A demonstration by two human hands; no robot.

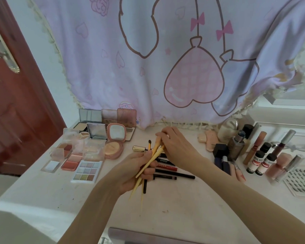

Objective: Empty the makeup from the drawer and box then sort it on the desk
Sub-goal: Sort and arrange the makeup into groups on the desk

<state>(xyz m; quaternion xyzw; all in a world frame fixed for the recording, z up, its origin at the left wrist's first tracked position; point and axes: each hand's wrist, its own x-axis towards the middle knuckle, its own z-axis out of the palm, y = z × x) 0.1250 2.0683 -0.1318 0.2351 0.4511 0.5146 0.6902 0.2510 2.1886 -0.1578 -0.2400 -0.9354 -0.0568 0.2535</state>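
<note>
head view of a white worktop point(42, 196) before a lilac cartoon-print curtain point(148, 59). centre: the left hand point(137, 171) has its fingers curled round a bunch of brushes point(152, 160), mostly slim yellow-handled ones plus one black handle, held above the worktop with heads pointing away and tapered ends pointing toward the viewer. the right hand point(178, 147) reaches across from the right, its fingers curled and pinching the head end of the yellow brushes at the top of the bunch. under and just behind the hands lies a row of dark pencils point(173, 174) and liner tubes, roughly parallel, one lettered "xinlilai", with a small gold tube point(138, 148) at the row's far left end. left group: open palettes point(86, 170) of eyeshadow and blush, lying flat near the front, with mirrored compacts point(115, 138) standing open behind them, the rearmost leaning at the curtain's hem. right group: upright bottles point(236, 147) and lip gloss tubes point(257, 147), two small white bottles with red labels and black caps, a dark blue box, and a tray of false lashes point(301, 182) at the right edge. a red-brown door point(16, 111) with a metal handle stands at far left. a grey drawer edge point(148, 235) shows at the bottom of the frame, nearest the viewer; its contents cannot be seen.
</note>
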